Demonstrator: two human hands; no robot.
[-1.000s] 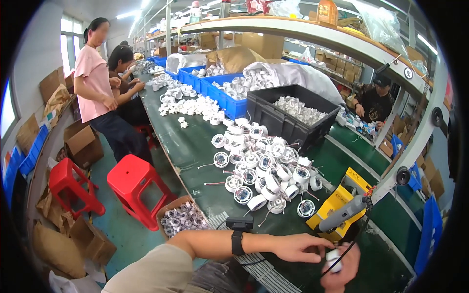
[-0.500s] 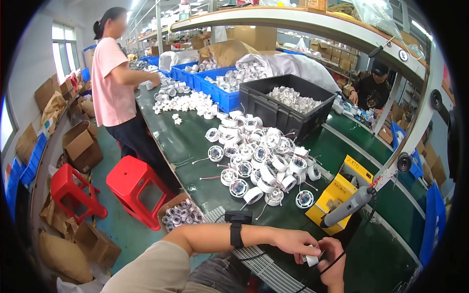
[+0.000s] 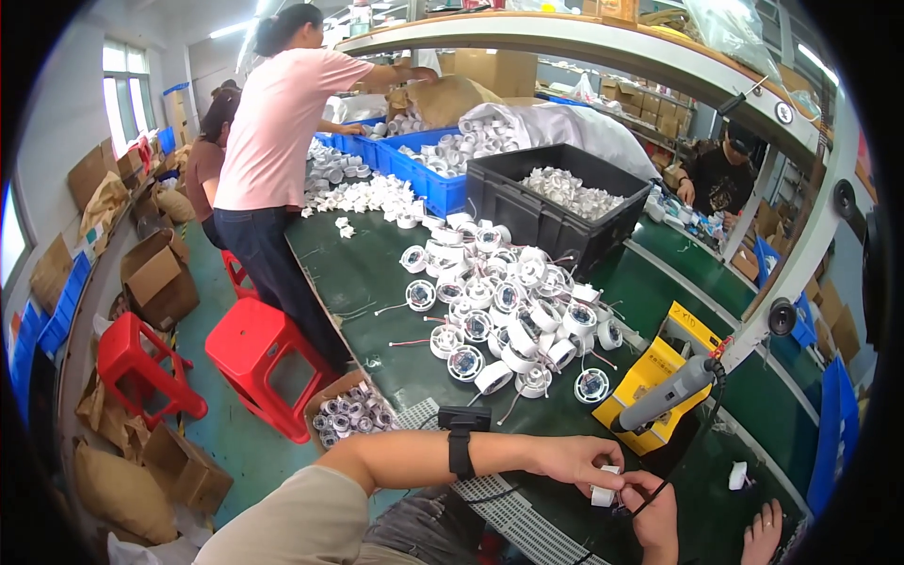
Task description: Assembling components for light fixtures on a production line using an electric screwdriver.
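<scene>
My left hand [image 3: 576, 461] grips a small white plastic housing [image 3: 605, 488] between thumb and fingers, low at the right over the green bench. Against the housing's right side, the fingers of my right hand [image 3: 656, 516] are closed at its edge, where a dark bit and thin wires show; the exact grip is partly hidden. A heap of white round housings with circuit boards and wires [image 3: 508, 315] lies beyond my hands. Near them, a grey electric screwdriver [image 3: 667, 395] leans across a yellow box [image 3: 692, 330], its black cord passing over my right hand.
Another person's hand [image 3: 761, 535] rests at the lower right, near a white part [image 3: 739, 476]. A black crate [image 3: 556, 202] and blue bins [image 3: 424, 179] of white parts stand behind the heap. A person in pink [image 3: 282, 132] stands left, by red stools [image 3: 268, 348].
My hands have turned the housing and shifted slightly. Another person's hand and a white part have appeared at lower right. The person in pink has moved right and reaches over the bins.
</scene>
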